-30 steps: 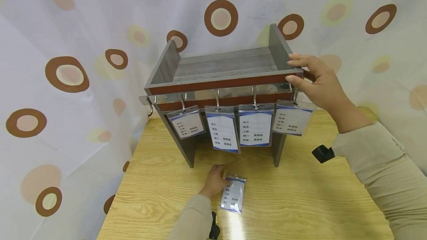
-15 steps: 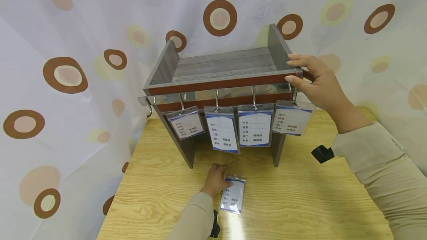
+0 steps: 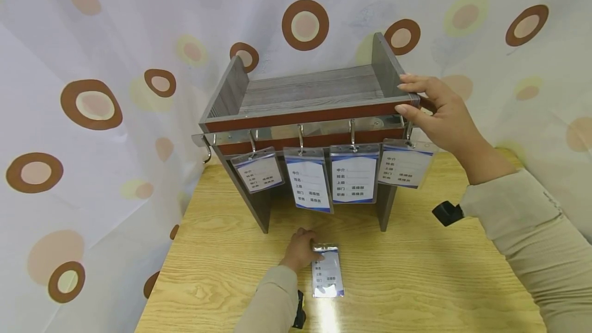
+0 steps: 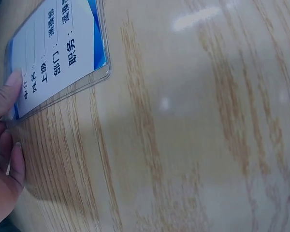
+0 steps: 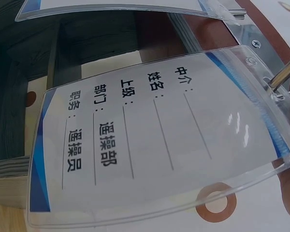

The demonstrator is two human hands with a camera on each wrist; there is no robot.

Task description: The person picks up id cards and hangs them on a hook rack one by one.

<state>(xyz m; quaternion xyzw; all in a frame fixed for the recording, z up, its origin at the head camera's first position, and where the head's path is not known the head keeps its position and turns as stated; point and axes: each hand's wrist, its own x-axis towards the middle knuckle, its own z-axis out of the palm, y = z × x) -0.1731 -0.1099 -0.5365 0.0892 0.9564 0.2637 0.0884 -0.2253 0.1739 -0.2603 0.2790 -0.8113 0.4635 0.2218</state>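
Observation:
My left hand (image 3: pixel 299 251) pinches an ID badge in a clear plastic sleeve (image 3: pixel 327 274) by its slotted end, low over the table in front of the shelf. In the left wrist view the thumb lies on the face of the badge (image 4: pixel 58 53), with the other fingers curled near its edge. At the right front corner of a grey wooden shelf (image 3: pixel 305 89), my right hand (image 3: pixel 441 109) grips the board, thumb on the front and fingers over the side panel. Just below that hand hangs another badge (image 3: pixel 406 166), large in the right wrist view.
A metal hook rail (image 3: pixel 277 132) runs along the shelf's front. Several badges hang from it, among them a left one (image 3: pixel 259 171) and a middle one (image 3: pixel 353 176). The leftmost hook (image 3: pixel 206 153) bears no badge. A dotted curtain (image 3: pixel 185 14) stands behind the wooden table (image 3: pixel 213 271).
The badge in my left hand has turned slightly, its lower end swinging to the right. The left hand has shifted a little to the right. My right hand stays on the shelf corner.

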